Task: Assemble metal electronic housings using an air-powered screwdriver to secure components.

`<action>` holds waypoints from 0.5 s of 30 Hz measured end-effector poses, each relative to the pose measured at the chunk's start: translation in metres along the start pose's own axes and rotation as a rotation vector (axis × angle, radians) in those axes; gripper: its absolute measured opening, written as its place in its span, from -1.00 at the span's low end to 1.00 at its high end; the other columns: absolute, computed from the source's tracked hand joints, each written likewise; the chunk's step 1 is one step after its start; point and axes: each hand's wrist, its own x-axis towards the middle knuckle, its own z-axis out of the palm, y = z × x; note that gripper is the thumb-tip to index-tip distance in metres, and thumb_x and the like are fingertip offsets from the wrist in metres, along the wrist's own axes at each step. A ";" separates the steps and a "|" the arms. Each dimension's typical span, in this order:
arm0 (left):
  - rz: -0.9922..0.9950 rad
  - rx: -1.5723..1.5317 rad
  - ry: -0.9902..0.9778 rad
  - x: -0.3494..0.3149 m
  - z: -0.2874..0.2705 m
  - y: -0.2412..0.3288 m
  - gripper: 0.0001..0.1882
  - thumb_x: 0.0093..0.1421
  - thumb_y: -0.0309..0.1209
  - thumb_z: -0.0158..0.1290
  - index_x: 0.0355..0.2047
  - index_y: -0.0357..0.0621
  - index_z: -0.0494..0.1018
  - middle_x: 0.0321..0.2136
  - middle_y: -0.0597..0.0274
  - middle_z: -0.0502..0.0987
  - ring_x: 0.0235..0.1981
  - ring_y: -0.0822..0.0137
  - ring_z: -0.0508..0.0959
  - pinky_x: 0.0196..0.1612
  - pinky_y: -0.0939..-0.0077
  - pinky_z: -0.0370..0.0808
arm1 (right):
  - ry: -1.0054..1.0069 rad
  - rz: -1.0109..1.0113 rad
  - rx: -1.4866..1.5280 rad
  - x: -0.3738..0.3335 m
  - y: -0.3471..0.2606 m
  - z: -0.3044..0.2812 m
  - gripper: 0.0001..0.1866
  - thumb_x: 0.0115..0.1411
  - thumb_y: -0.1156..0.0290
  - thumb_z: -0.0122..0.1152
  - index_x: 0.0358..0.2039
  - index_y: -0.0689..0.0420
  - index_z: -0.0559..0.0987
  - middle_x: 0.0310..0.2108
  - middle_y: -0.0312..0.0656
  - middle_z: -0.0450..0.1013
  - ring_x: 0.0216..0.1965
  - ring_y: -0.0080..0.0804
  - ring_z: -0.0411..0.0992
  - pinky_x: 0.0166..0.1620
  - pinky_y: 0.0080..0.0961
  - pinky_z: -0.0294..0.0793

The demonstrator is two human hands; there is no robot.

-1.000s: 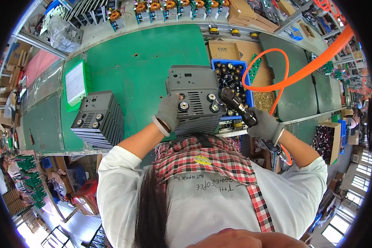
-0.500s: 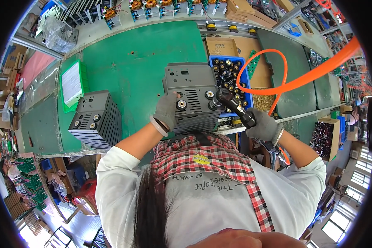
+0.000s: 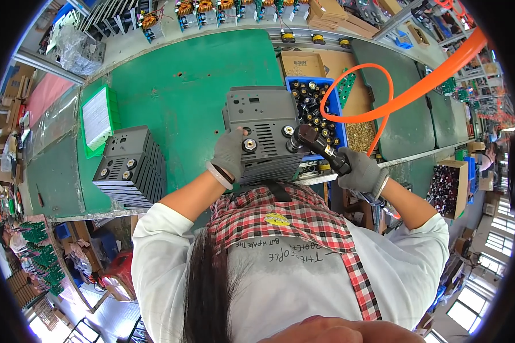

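Note:
A stack of grey slotted metal panels (image 3: 260,120) stands at the table's front edge, close to my body. My gloved left hand (image 3: 230,151) grips the top panel's left edge, its fingertips beside a brass-coloured nut fitting (image 3: 249,145). A second fitting (image 3: 289,131) sits at the panel's right side. My gloved right hand (image 3: 360,171) is closed around a black right-angle air wrench (image 3: 325,150). The wrench's head and socket are at the panel's right edge, near the second fitting; their exact contact cannot be made out.
A second panel stack (image 3: 127,166) stands on the green table mat (image 3: 183,86), by a green tray (image 3: 113,108) holding paper. A blue bin (image 3: 340,117) of black fittings stands right of my stack. An orange air hose (image 3: 423,94) loops above it. Coil assemblies (image 3: 206,7) line the back.
The view has shifted slightly. My right hand and the wrench have shifted a little to the left, the wrench head staying at the panel's right edge. My left hand keeps its grip.

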 end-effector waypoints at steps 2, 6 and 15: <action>0.019 -0.018 -0.025 0.002 -0.003 -0.001 -0.94 0.07 -0.37 -0.17 -0.50 0.00 0.28 -0.48 0.24 0.39 -0.49 0.30 0.45 -0.48 0.26 0.45 | 0.045 -0.023 0.004 -0.003 -0.002 -0.002 -0.52 -0.32 0.35 0.15 -0.28 0.15 0.35 -0.58 -0.06 0.37 -0.51 -0.17 0.40 -0.40 -0.37 0.35; 0.279 0.238 -0.113 0.057 -0.041 -0.032 -0.92 0.07 -0.36 -0.14 -0.48 -0.05 0.31 -0.48 0.23 0.41 -0.50 0.32 0.45 -0.49 0.31 0.45 | -0.008 -0.134 -0.014 -0.006 -0.020 -0.023 -0.50 -0.31 0.36 0.15 -0.24 0.15 0.35 -0.58 -0.07 0.37 -0.52 -0.19 0.40 -0.39 -0.38 0.36; 0.977 1.007 -0.261 0.057 -0.033 -0.025 -0.76 -0.04 -0.52 -0.15 -0.32 -0.14 0.40 -0.46 -0.07 0.46 -0.37 -0.03 0.45 -0.34 0.22 0.39 | -0.068 -0.258 -0.105 0.033 -0.057 0.000 -0.35 -0.24 0.25 0.18 -0.05 0.12 0.29 -0.33 0.05 0.41 -0.30 -0.09 0.41 -0.25 -0.33 0.36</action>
